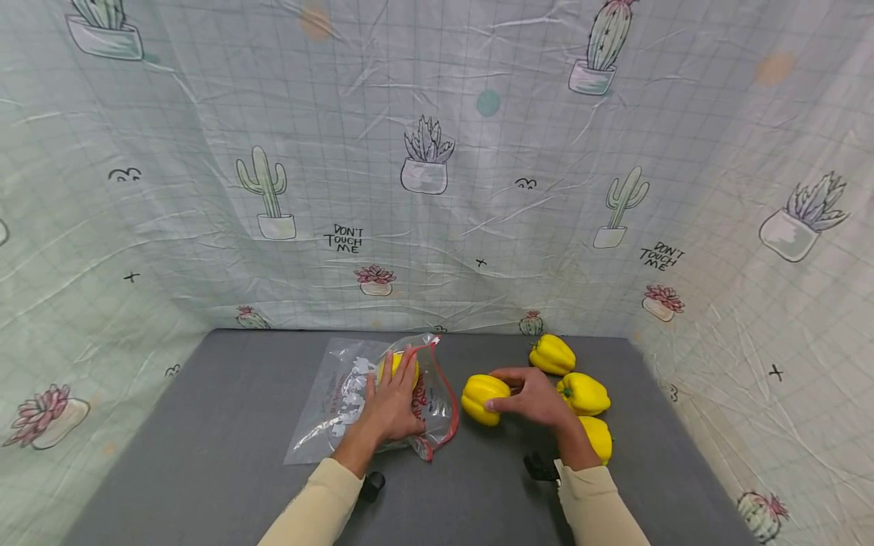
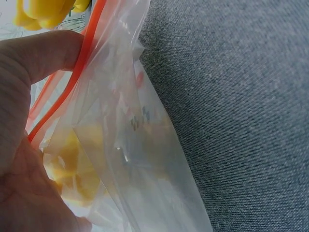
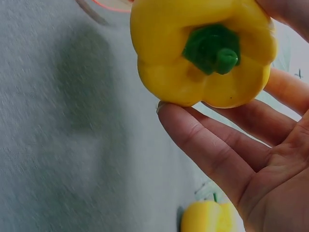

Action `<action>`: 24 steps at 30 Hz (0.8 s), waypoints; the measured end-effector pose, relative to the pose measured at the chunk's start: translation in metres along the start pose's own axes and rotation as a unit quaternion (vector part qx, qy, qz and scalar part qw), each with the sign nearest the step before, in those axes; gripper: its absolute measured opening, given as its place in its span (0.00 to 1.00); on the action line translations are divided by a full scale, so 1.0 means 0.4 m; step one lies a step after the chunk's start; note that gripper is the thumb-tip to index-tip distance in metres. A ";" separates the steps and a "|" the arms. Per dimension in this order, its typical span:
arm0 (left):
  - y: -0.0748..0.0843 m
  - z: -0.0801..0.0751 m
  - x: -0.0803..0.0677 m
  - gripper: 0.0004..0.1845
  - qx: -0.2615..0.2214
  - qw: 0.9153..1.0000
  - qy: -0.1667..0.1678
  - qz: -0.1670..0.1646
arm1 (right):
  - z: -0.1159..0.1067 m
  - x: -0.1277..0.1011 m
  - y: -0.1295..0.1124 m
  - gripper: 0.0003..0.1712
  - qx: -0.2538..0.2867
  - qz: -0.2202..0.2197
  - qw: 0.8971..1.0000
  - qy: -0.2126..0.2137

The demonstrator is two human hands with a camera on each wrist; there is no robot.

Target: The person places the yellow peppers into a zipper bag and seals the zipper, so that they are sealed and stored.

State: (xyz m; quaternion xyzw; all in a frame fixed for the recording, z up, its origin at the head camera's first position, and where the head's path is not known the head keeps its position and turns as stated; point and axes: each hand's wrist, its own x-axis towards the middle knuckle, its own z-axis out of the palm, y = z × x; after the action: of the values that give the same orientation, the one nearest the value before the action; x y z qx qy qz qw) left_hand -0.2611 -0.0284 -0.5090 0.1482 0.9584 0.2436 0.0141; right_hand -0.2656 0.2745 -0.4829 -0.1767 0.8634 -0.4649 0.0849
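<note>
My left hand lies over a clear plastic zip bag, its fingers spread across the top. Its thumb presses against the red zip strip at the bag's mouth, which gapes to the right. Inside the bag, partly under the fingers, is a yellow bell pepper. Just right of the mouth, my right hand holds another yellow bell pepper between thumb and fingers. The green stem of this pepper points toward the right wrist camera.
To the right of my right hand are three more yellow bell peppers, the far one, the middle one and the near one, partly behind the wrist. A cactus-print sheet hangs around the grey table.
</note>
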 end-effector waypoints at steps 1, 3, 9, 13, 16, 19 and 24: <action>0.000 -0.001 0.000 0.69 0.000 1.000 0.001 0.000 | 0.005 0.003 -0.002 0.33 0.001 -0.001 1.000 -0.003; 0.001 -0.003 0.001 0.69 0.001 1.000 0.001 -0.001 | 0.017 0.010 -0.005 0.33 0.000 -0.006 1.000 -0.005; 0.004 -0.006 0.005 0.68 0.004 1.000 -0.008 -0.004 | 0.052 0.026 -0.021 0.32 0.007 -0.009 1.000 -0.010; 0.004 -0.006 0.005 0.69 0.010 1.000 -0.012 -0.008 | 0.072 0.036 -0.031 0.32 0.011 -0.004 1.000 -0.008; 0.003 -0.004 0.004 0.69 0.011 1.000 -0.014 -0.010 | 0.085 0.041 -0.042 0.32 0.010 0.000 1.000 -0.004; 0.003 -0.002 0.005 0.69 0.008 1.000 -0.013 -0.009 | 0.097 0.045 -0.053 0.33 0.009 0.002 1.000 0.000; 0.002 -0.001 0.005 0.69 0.005 1.000 -0.017 -0.009 | 0.119 0.060 -0.067 0.32 0.012 -0.011 1.000 0.005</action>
State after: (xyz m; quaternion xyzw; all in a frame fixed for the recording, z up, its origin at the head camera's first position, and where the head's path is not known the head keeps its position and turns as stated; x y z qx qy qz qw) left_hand -0.2630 -0.0274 -0.5081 0.1437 0.9606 0.2358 0.0318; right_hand -0.2668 0.2151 -0.4863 -0.1830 0.8559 -0.4773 0.0779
